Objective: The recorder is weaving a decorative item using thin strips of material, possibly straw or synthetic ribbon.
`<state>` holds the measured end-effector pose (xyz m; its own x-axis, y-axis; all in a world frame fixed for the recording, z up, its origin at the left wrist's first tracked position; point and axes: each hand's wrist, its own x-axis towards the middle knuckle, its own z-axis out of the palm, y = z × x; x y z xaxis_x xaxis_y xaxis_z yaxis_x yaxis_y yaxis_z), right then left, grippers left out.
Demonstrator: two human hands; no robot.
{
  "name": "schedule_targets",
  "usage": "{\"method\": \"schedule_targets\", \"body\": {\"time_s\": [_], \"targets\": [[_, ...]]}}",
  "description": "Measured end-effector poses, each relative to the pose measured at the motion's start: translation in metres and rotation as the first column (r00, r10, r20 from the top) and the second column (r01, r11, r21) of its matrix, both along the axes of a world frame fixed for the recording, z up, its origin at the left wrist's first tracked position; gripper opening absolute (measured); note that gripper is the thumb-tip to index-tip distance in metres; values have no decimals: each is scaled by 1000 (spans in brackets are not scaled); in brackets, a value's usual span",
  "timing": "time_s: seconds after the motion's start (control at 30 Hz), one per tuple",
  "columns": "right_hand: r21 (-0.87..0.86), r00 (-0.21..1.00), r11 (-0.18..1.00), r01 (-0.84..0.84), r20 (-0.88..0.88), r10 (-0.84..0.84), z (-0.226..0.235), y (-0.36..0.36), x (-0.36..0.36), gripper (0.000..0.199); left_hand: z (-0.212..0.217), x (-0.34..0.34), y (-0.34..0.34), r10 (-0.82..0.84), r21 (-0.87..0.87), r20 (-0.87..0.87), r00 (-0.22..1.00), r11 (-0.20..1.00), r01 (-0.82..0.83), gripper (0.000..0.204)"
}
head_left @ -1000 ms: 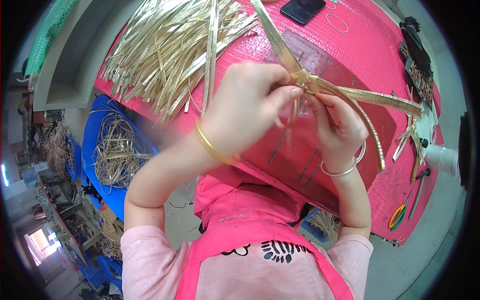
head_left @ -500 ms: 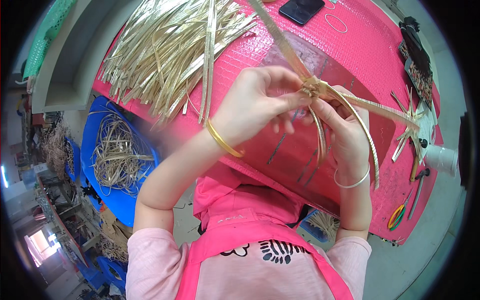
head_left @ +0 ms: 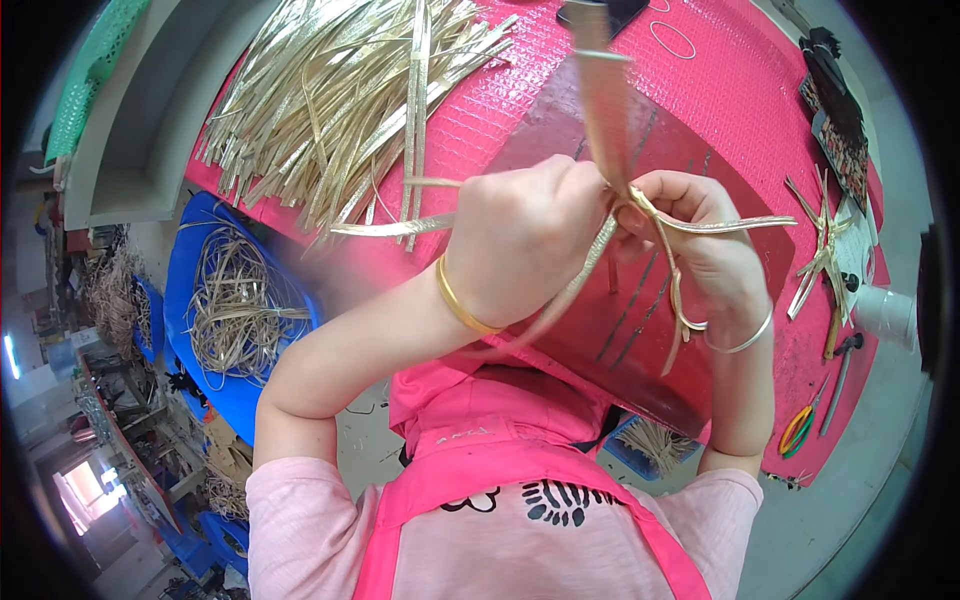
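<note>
Now L hand, R hand hold strips ext'g past mat edge.

The table is pink, and on it lies a dark red board. At the far edge there is a black phone, partly covered, and near it a thin white loop. Along the right side I see a white spool, a slim grey rod and, just beside this rod, scissors with yellow and green handles. On the left stand a blue bin and a grey shelf, with green mesh near the shelf.
</note>
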<state>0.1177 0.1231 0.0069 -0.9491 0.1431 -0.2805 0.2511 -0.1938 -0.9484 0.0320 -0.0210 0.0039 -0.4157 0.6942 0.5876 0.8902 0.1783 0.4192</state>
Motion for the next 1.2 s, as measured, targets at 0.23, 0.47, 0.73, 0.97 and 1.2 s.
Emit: {"method": "schedule_targets", "body": {"time_s": [0.23, 0.47, 0.73, 0.97, 1.2], "targets": [[169, 928, 949, 267, -311, -206, -21, -18, 0, 19, 26, -8, -4, 63, -138, 893, 446, 981, 137, 15], [229, 988, 962, 150, -71, -138, -4, -19, 9, 15, 14, -22, -11, 72, -177, 913, 403, 957, 229, 12], [-209, 950, 946, 249, -138, -281, -15, -28, 13, 13, 17, -10, -15, -85, -55, 659, 747, 985, 160, 13], [-1, 908, 928, 373, -206, -365, -6, -38, 8, 13, 19, -5, -15, -59, -54, 780, 623, 985, 161, 14], [698, 774, 412, 586, -633, -27, -3, -32, -4, 11, 43, -36, -4, -53, -193, 780, 624, 928, 320, 17]]}}
